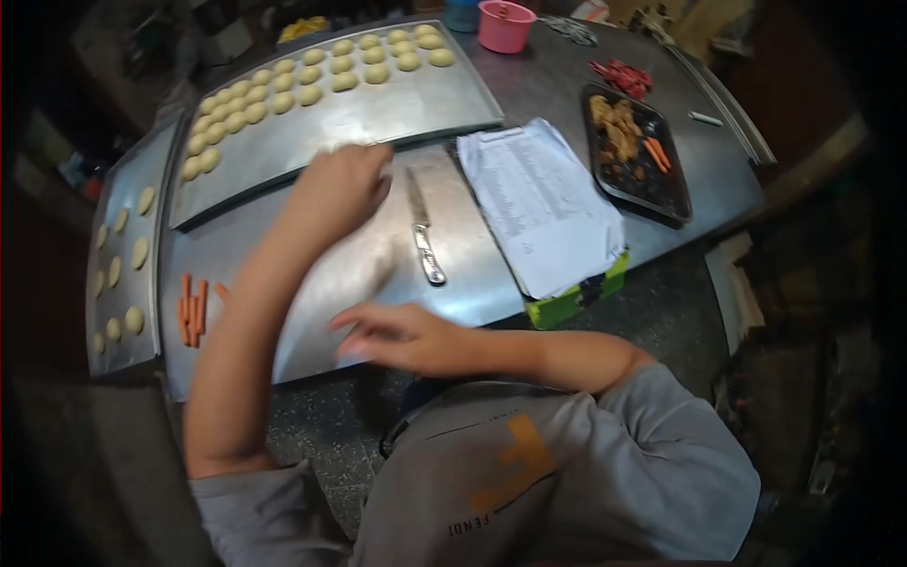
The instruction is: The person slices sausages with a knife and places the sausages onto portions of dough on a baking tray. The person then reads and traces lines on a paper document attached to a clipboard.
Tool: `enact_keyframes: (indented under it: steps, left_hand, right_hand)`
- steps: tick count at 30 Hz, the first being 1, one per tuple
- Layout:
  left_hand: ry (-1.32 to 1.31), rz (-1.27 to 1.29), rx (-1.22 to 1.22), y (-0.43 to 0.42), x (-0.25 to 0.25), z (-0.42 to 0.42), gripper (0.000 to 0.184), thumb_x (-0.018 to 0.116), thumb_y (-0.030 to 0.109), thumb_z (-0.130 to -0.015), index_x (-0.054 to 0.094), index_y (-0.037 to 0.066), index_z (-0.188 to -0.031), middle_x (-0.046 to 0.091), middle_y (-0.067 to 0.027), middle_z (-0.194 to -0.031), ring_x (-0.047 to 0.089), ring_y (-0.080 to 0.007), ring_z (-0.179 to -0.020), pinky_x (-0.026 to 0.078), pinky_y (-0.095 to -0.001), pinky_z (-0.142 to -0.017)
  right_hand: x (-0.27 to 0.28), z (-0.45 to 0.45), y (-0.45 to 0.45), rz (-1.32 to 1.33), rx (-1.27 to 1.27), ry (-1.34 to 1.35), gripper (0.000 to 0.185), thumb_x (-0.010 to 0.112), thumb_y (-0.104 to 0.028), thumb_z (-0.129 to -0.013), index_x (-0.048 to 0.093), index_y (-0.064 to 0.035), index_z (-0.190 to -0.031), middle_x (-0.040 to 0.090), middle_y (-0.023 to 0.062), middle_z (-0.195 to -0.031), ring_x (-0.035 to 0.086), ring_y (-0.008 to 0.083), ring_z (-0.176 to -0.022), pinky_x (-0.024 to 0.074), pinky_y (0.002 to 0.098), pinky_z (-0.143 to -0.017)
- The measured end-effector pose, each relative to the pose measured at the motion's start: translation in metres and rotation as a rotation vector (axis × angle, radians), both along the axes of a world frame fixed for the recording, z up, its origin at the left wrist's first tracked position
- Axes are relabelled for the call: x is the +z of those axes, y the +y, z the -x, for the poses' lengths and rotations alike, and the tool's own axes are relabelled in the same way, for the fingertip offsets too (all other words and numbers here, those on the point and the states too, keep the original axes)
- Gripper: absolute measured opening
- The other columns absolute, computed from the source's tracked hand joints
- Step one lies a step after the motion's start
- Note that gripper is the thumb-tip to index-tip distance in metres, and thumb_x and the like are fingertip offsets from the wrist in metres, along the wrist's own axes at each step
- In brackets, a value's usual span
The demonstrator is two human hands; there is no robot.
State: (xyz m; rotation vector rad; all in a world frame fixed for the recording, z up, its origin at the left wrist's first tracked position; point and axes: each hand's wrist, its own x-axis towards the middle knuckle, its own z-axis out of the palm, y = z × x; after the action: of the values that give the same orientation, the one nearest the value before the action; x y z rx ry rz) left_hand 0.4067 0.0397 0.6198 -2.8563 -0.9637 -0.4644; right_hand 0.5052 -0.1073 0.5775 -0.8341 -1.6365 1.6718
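Head view: my left hand [348,184] was curled, contents indiscernible; my right hand [402,338] was open. Upper-left dough balls [376,73] seemed soft, light, best cupped from beneath.

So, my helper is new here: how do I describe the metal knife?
On the grey metal table, find the big metal tray of round, pale dough balls. Nearer you, left of the white printed papers, lies the knife, tip toward the tray. Its pointed blade and black-and-white handle set it apart.
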Motion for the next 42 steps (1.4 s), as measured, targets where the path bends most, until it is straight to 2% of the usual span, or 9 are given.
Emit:
enact_keyframes:
  steps: [1,2,4,5,9,14,28,34,42]
  left_hand:
    - [-0.076,-0.254,-0.027,-0.007,-0.034,0.024,0.021,0.055,0.02,-0.079,0.054,0.008,-0.096,0.056,-0.0099,-0.113,0.051,-0.0321,-0.107,0.039,-0.0456,-0.087]
    - [0.048,-0.064,0.105,-0.022,-0.05,0.044,0.031,0.054,0.022,-0.082,0.051,0.006,-0.108,0.039,-0.0132,-0.134,0.03,-0.0367,-0.127,0.025,-0.053,-0.1]
    - [-0.054,0.096,0.264,-0.061,-0.084,0.065,0.035,0.05,0.023,-0.085,0.049,0.005,-0.115,0.031,-0.0167,-0.139,0.022,-0.0359,-0.131,0.019,-0.0538,-0.104]
    - [-0.07,0.271,0.34,-0.079,-0.089,0.071,0.038,0.049,0.023,-0.087,0.047,0.004,-0.12,0.028,-0.018,-0.14,0.019,-0.0346,-0.133,0.014,-0.0523,-0.106]
    - [-0.404,0.448,0.339,-0.137,-0.137,0.086,0.031,0.05,0.018,-0.086,0.052,0.003,-0.113,0.037,-0.0168,-0.135,0.028,-0.0347,-0.13,0.02,-0.0499,-0.105]
    - [-0.521,0.465,0.288,-0.174,-0.141,0.098,0.025,0.053,0.012,-0.084,0.056,0.003,-0.107,0.046,-0.0151,-0.129,0.036,-0.033,-0.125,0.027,-0.043,-0.102]
    - [-0.653,0.33,0.553,-0.164,-0.137,0.141,0.024,0.052,0.01,-0.084,0.056,0.005,-0.107,0.047,-0.0125,-0.127,0.035,-0.0305,-0.126,0.03,-0.039,-0.1]
    - [-0.685,0.267,0.647,-0.106,-0.116,0.211,0.027,0.052,0.01,-0.082,0.055,0.006,-0.109,0.045,-0.0137,-0.129,0.034,-0.0304,-0.127,0.031,-0.04,-0.101]
    - [-0.513,0.271,0.461,0.039,-0.084,0.329,0.033,0.055,0.012,-0.081,0.052,0.007,-0.114,0.04,-0.0141,-0.132,0.042,-0.0336,-0.119,0.037,-0.0382,-0.096]
  right_hand:
    - [-0.015,-0.011,0.004,-0.168,-0.201,-0.216,0.038,0.051,-0.018,-0.087,0.046,-0.0039,-0.122,0.061,0.01,-0.099,0.057,0.0195,-0.08,0.0441,0.0292,-0.076]
    - [-0.033,-0.025,0.006,-0.281,-0.345,-0.458,0.043,0.055,-0.023,-0.084,0.047,-0.005,-0.122,0.056,0.0146,-0.107,0.054,0.0252,-0.091,0.0426,0.0332,-0.081]
    - [-0.076,-0.035,0.016,-0.59,-0.598,-0.86,0.045,0.056,-0.028,-0.083,0.047,-0.0051,-0.121,0.046,0.0193,-0.12,0.049,0.0321,-0.102,0.0401,0.0363,-0.086]
    - [-0.084,-0.038,0.018,-0.551,-0.634,-0.837,0.047,0.057,-0.029,-0.082,0.047,-0.0054,-0.121,0.039,0.0215,-0.126,0.045,0.0364,-0.108,0.0392,0.0373,-0.088]
    - [-0.099,-0.032,0.029,-0.613,-0.71,-1.05,0.037,0.06,-0.02,-0.079,0.054,-0.0044,-0.112,0.044,0.0186,-0.121,0.047,0.0329,-0.103,0.0402,0.0365,-0.087]
    - [-0.103,-0.037,0.045,-0.579,-0.738,-0.932,0.016,0.056,-0.006,-0.077,0.059,-0.0043,-0.093,0.052,0.014,-0.105,0.05,0.0302,-0.092,0.044,0.0362,-0.078]
    - [-0.115,-0.035,0.038,-0.733,-0.796,-0.907,0.015,0.057,-0.006,-0.077,0.06,-0.0028,-0.092,0.05,0.0142,-0.109,0.05,0.0297,-0.092,0.0438,0.0341,-0.077]
    - [-0.115,-0.031,0.041,-0.715,-0.821,-0.842,0.018,0.058,-0.006,-0.077,0.061,-0.0029,-0.094,0.048,0.0149,-0.115,0.049,0.0288,-0.093,0.0424,0.0328,-0.078]
    - [-0.113,-0.022,0.051,-0.604,-1.074,-0.773,0.034,0.059,-0.01,-0.077,0.056,-0.003,-0.11,0.048,0.0138,-0.118,0.052,0.0267,-0.089,0.0423,0.032,-0.079]
